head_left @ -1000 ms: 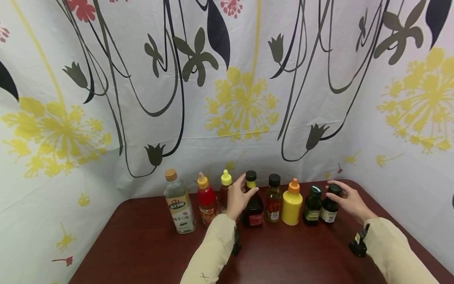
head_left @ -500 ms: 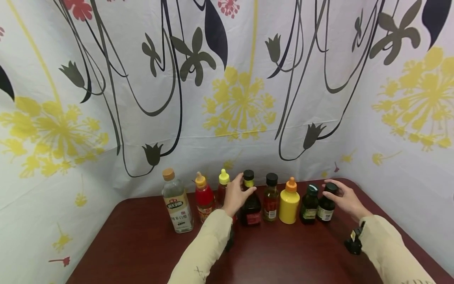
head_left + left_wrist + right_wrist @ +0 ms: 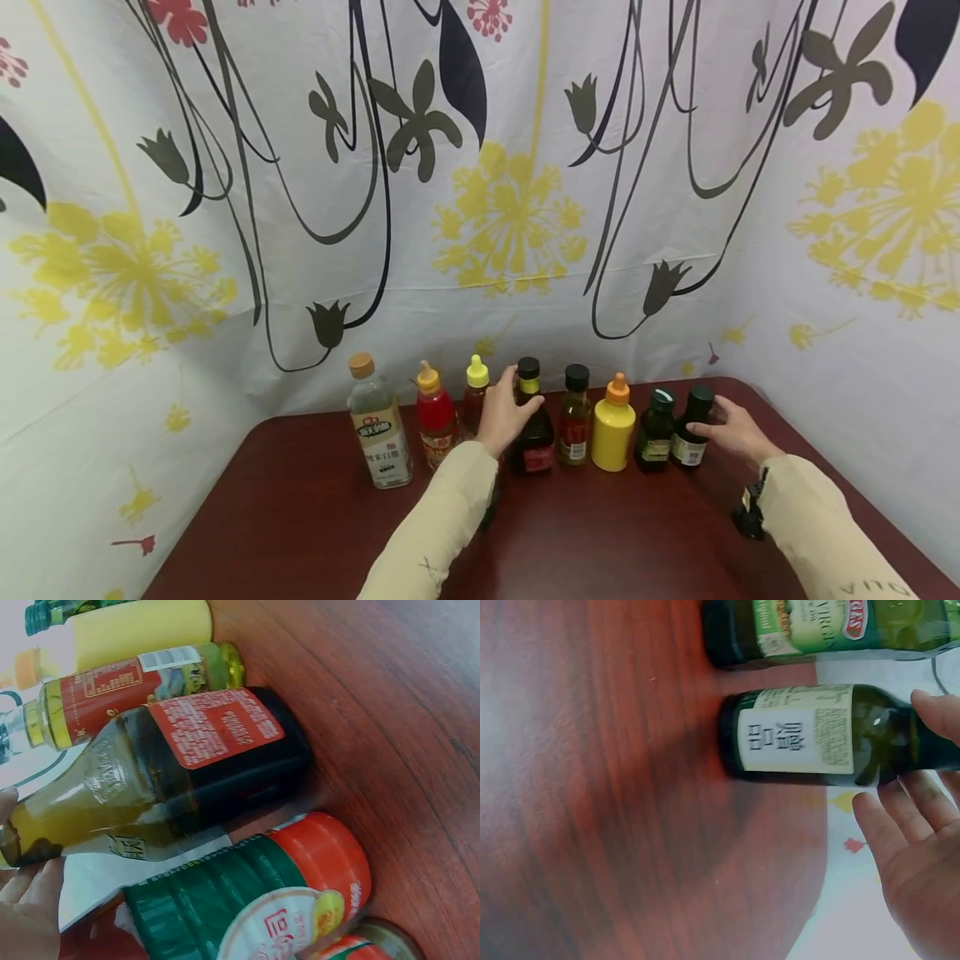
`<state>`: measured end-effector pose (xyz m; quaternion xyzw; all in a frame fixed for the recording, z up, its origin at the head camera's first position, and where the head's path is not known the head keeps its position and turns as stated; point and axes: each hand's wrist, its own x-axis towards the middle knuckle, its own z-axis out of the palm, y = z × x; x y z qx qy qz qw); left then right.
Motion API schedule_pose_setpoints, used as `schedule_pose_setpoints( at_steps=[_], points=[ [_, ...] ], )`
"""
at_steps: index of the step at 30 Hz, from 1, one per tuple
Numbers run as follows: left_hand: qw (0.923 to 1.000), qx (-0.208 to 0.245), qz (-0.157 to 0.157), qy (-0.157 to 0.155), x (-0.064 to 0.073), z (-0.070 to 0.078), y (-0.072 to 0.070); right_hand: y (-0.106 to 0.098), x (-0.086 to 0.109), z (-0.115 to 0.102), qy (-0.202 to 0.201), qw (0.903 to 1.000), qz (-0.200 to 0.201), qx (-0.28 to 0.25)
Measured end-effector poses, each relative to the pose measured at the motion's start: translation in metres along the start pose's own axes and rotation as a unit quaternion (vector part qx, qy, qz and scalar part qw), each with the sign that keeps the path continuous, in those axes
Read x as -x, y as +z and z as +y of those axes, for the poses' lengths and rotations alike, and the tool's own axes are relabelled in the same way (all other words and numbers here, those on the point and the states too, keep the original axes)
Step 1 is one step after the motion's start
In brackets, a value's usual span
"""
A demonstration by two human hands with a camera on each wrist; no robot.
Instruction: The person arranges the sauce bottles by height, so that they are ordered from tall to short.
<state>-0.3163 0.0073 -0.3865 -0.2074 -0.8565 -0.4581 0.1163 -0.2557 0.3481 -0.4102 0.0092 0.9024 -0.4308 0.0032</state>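
In the head view a row of bottles stands along the back of the dark red table [image 3: 322, 508]. My left hand [image 3: 501, 417] holds the neck of a dark sauce bottle [image 3: 537, 450] with a black cap and red label, thumb on one side and fingers on the other. My right hand [image 3: 738, 432] is at a small dark green bottle [image 3: 688, 446] at the row's right end. In the right wrist view its thumb [image 3: 937, 716] overlaps the neck, while the loosely spread fingers [image 3: 881, 825] lie along the side. Both bottles stand upright.
Left of the dark bottle stand a clear vinegar bottle [image 3: 381, 442], a red squeeze bottle [image 3: 437, 421] and one with a yellow tip [image 3: 477, 375]. Between my hands are a red-labelled bottle [image 3: 575, 421], a yellow squeeze bottle [image 3: 613, 437] and a green bottle [image 3: 656, 433]. Patterned cloth [image 3: 480, 233] hangs behind.
My right fingers have come off the top of the small bottle's cap toward its right side, so the cap shows fully. My left hand stays at the dark bottle's neck.
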Motion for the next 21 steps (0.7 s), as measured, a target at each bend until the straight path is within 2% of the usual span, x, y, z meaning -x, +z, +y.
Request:
schedule_pose_setpoints(
  at_steps=[4, 9, 13, 17, 21],
  points=[
    [0.9999, 0.012, -0.005, 0.009, 0.005, -0.005, 0.0, 0.0, 0.003, 0.007, -0.002, 1.0, 0.005, -0.003],
    [0.9975, 0.037, 0.024, 0.055, 0.012, -0.011, -0.001, -0.002, 0.006, 0.015, -0.014, 0.9997, 0.018, 0.01],
    [0.9947, 0.036, 0.038, 0.088, 0.021, -0.013, -0.005, -0.003, 0.01, 0.022, -0.027, 0.999, 0.028, 0.024],
    [0.993, 0.031, 0.02, 0.112, 0.033, -0.016, -0.016, -0.002, 0.015, 0.025, -0.032, 0.9985, 0.033, 0.029],
    [0.99, 0.028, -0.009, 0.138, 0.049, -0.022, -0.036, -0.002, 0.02, 0.026, -0.032, 0.9986, 0.036, 0.023]
  ],
)
